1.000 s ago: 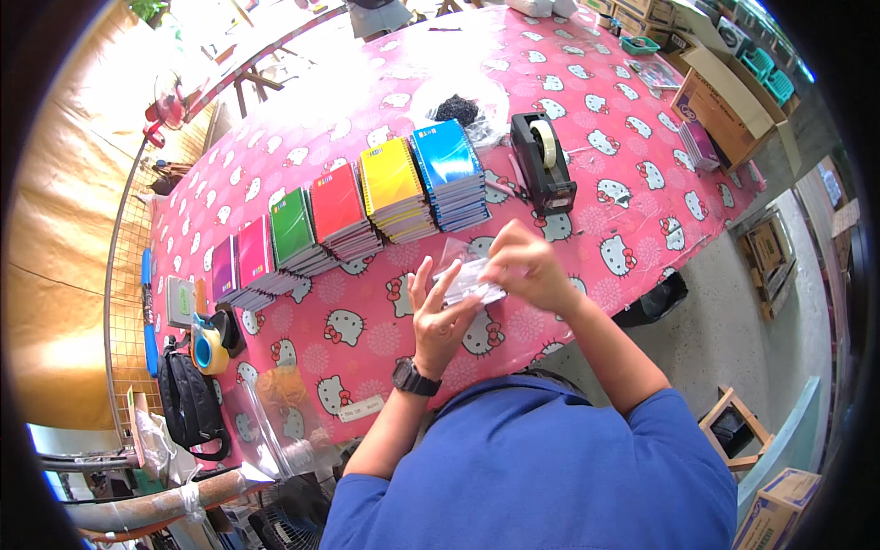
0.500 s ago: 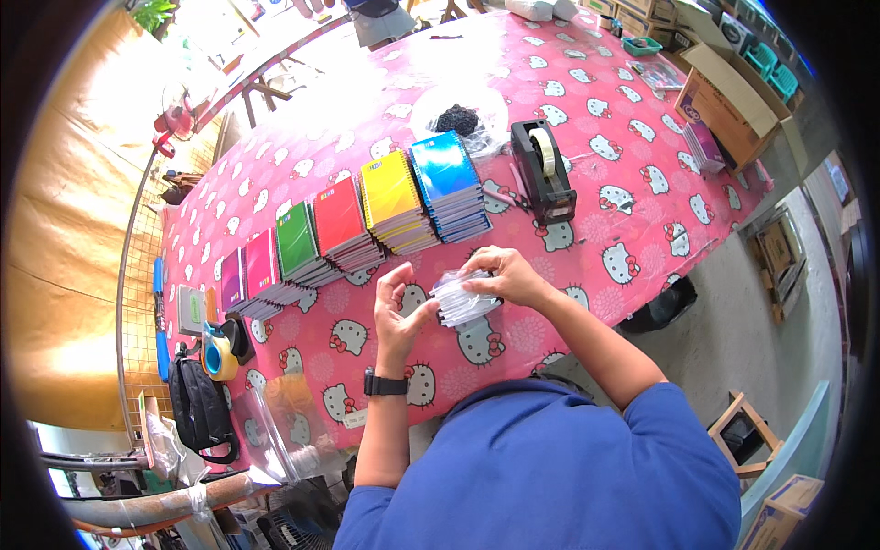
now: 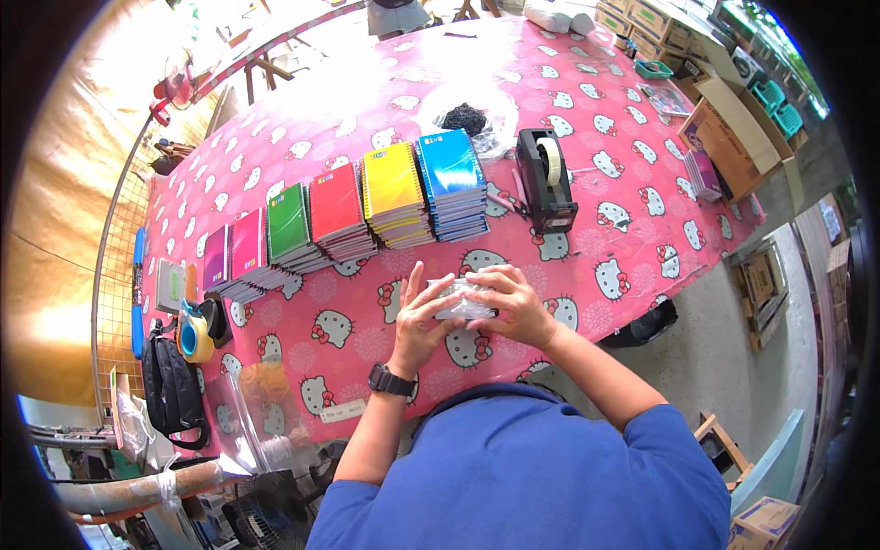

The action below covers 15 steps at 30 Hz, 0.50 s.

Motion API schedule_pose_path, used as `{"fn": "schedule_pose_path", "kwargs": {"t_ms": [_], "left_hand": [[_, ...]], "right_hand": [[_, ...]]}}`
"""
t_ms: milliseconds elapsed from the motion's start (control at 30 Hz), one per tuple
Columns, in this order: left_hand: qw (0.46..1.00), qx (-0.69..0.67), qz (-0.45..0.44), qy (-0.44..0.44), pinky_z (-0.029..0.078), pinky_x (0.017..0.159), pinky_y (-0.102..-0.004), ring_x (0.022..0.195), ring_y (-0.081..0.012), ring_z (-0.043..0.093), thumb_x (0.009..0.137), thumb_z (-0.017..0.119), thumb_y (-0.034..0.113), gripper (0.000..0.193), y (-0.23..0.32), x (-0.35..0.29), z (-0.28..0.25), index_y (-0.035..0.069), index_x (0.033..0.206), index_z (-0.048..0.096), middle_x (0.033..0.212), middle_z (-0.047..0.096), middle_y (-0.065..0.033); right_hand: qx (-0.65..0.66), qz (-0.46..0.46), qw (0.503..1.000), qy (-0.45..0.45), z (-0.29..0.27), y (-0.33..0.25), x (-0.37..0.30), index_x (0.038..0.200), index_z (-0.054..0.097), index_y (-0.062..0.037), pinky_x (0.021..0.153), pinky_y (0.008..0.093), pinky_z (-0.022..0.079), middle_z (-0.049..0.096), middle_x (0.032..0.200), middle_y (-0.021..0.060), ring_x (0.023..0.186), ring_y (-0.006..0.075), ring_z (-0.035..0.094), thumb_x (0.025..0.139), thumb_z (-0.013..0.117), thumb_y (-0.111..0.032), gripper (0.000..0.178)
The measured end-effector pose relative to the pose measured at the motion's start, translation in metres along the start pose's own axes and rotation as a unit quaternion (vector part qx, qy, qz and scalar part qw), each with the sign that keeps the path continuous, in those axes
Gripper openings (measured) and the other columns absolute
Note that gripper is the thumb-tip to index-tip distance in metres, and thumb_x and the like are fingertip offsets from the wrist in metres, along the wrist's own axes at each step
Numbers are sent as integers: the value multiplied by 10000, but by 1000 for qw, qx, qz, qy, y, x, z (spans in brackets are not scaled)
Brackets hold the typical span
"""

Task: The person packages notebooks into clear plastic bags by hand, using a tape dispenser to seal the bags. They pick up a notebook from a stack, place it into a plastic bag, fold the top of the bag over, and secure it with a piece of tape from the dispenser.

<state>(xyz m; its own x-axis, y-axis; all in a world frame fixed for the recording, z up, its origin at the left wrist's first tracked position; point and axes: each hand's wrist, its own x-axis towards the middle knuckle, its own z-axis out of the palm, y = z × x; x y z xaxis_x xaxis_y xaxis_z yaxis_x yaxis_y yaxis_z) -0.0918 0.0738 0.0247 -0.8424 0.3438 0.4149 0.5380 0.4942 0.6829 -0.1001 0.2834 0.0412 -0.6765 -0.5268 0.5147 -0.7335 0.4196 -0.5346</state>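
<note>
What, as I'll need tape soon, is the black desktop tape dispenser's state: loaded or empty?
Loaded: a pale round tape roll sits in the black tape dispenser.

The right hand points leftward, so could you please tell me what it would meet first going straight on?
The right hand would first meet the clear plastic packet, which it seems to touch; beyond that, probably the left hand, though depth is unclear.

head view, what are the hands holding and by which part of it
The left hand and right hand hold a clear plastic bundle between them, by its left and right sides.
</note>
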Motion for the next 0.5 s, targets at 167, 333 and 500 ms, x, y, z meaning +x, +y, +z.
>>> {"fn": "schedule_pose_path", "kwargs": {"t_ms": [167,333,500], "left_hand": [[989,-105,-37,100,213,1072,-409,1282,-270,373,771,692,159,188,2,-5,16,99,948,713,1100,651,-12],[977,-92,-82,174,94,1087,-437,1135,-181,493,810,666,166,277,12,5,19,117,1082,670,958,692,22],[975,-44,-138,172,79,1095,-464,1089,-190,519,839,619,124,597,19,21,12,62,1375,363,977,690,-13]], "right_hand": [[2,48,993,110,19,-11,-3,860,618,-68,907,414,401,584,1085,96,1069,295,505,700,740,-260,278],[83,189,974,96,17,-11,19,810,589,-48,819,385,430,599,949,121,954,305,534,674,773,-228,292],[245,347,905,13,10,4,37,806,643,0,543,247,455,630,705,43,630,68,567,722,765,-181,234]]}}
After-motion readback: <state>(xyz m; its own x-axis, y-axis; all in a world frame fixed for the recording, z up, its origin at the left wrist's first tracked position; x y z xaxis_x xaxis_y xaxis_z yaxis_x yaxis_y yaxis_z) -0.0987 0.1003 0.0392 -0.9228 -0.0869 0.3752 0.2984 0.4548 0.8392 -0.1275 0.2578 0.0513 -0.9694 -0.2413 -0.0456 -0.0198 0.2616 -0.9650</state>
